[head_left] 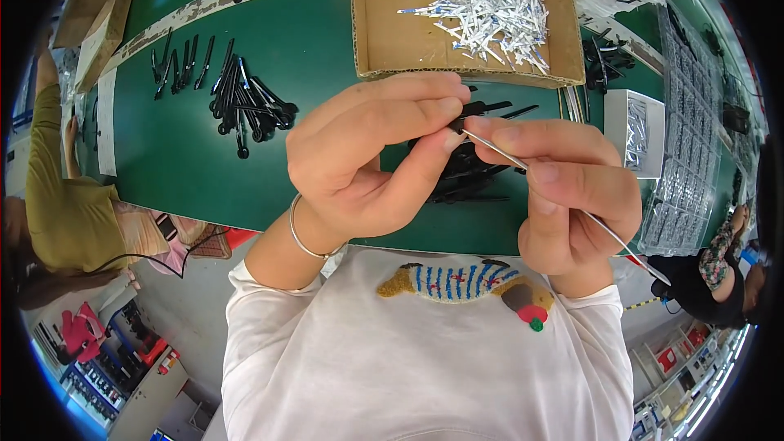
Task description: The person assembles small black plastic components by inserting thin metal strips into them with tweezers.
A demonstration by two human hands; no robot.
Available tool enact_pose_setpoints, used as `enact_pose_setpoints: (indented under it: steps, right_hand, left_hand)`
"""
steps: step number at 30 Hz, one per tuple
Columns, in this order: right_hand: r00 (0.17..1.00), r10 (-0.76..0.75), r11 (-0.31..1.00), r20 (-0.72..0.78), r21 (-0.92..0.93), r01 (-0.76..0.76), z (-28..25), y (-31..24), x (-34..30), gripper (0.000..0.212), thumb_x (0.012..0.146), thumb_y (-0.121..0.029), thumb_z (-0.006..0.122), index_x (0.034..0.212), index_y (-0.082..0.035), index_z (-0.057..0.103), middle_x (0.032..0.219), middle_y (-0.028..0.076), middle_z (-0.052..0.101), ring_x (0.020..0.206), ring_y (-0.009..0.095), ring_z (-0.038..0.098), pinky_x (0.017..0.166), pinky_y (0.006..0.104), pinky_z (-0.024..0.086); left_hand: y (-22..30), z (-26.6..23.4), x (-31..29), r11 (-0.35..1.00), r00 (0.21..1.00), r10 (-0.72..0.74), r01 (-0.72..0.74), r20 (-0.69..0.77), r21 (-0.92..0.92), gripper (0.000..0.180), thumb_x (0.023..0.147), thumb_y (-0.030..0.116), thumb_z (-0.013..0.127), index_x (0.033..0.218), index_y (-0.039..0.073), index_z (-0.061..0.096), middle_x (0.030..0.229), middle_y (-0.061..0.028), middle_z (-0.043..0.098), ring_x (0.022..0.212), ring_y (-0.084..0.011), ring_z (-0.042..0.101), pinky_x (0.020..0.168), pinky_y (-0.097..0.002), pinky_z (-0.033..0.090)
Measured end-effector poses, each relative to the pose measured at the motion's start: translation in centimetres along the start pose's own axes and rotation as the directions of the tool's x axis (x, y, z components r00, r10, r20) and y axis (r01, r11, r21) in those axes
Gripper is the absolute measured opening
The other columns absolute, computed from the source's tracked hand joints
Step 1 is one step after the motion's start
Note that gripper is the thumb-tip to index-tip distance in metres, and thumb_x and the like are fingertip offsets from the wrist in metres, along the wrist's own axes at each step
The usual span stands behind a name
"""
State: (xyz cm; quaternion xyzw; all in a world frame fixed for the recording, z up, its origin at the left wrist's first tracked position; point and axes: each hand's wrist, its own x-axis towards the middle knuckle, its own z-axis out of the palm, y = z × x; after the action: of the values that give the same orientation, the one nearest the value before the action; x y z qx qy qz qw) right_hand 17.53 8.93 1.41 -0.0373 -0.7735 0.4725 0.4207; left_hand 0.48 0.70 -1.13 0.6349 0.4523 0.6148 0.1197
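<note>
Left hand (pixel 367 167) pinching small black part (pixel 457 124) at fingertips, above surface's near edge. Right hand (pixel 572 196) gripping thin metal rod (pixel 563 196), tip meeting black part. Rod looking stiff, light, slippery; best gripping mid-shaft. Cardboard box (pixel 376 24) of silver pieces sitting at far edge.

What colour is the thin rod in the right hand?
Silver metal: the rod in the right hand shows best in the head view.

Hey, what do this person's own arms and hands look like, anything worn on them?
Both hands are bare, no gloves. The left hand has a thin silver bangle round the wrist. The right hand wears nothing at the wrist that shows. Both forearms end in white long sleeves pushed back short of the wrists. No rings can be seen.
</note>
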Motion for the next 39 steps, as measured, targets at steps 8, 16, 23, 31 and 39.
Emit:
enact_pose_setpoints:
  steps: [8, 16, 23, 31, 39]
  right_hand:
    - [0.999, 0.027, 0.996, 0.027, -0.088, -0.025, -0.3, -0.5, 0.1, 0.008, 0.095, -0.007, 0.045, 0.101, -0.002, 0.045, 0.100, 0.025, 0.058, 0.088, 0.037, 0.066, 0.071, 0.0390, 0.059]
    - [0.992, -0.019, 0.977, 0.121, -0.208, 0.044, -1.2, -0.7, 1.1, 0.004, 0.087, 0.003, 0.052, 0.089, 0.002, 0.056, 0.094, 0.026, 0.060, 0.084, 0.039, 0.066, 0.071, 0.0421, 0.058]
    - [0.999, 0.035, 0.999, 0.037, -0.014, -0.035, -1.0, -0.5, 0.7, 0.008, 0.095, -0.011, 0.049, 0.092, -0.003, 0.047, 0.095, 0.022, 0.059, 0.082, 0.036, 0.067, 0.067, 0.0390, 0.059]
    - [0.989, 0.148, 0.987, -0.008, 0.066, -0.147, -1.0, -1.2, 0.6, 0.013, 0.094, -0.016, 0.052, 0.097, -0.007, 0.042, 0.091, 0.020, 0.060, 0.080, 0.033, 0.067, 0.068, 0.0391, 0.058]
    - [0.993, 0.083, 0.992, -0.086, -0.089, -0.090, -2.9, 2.0, 0.6, 0.015, 0.078, 0.002, 0.044, 0.088, 0.000, 0.056, 0.080, 0.012, 0.055, 0.067, 0.021, 0.054, 0.068, 0.0338, 0.048]
  left_hand:
    - [0.3, 0.2, 0.2, 0.997, 1.000, -0.002, 0.002, 0.000, 0.075, 0.014, 0.078, -0.011, 0.057, 0.093, -0.009, 0.059, 0.095, -0.0257, 0.064, 0.091, -0.0344, 0.065, 0.082, -0.0434, 0.053]
    - [0.0, 0.0, 0.7, 0.992, 0.995, -0.038, 0.026, 0.097, 0.124, 0.016, 0.074, -0.011, 0.059, 0.091, -0.010, 0.060, 0.090, -0.0240, 0.066, 0.089, -0.0333, 0.066, 0.079, -0.0396, 0.054]
    - [-0.4, -0.3, 0.7, 0.999, 0.996, 0.002, 0.003, 0.090, -0.051, 0.016, 0.078, -0.007, 0.059, 0.095, -0.009, 0.059, 0.094, -0.0261, 0.064, 0.089, -0.0396, 0.065, 0.079, -0.0459, 0.054]
    - [-0.1, -0.3, 0.7, 0.998, 0.997, 0.042, -0.038, 0.063, -0.059, 0.015, 0.081, -0.005, 0.058, 0.096, -0.008, 0.058, 0.094, -0.0271, 0.063, 0.089, -0.0411, 0.064, 0.078, -0.0463, 0.054]
    - [0.8, 0.0, 0.6, 0.973, 0.991, -0.133, 0.130, 0.000, -0.192, 0.014, 0.083, -0.005, 0.055, 0.097, -0.007, 0.054, 0.092, -0.0262, 0.063, 0.089, -0.0390, 0.065, 0.073, -0.0416, 0.057]
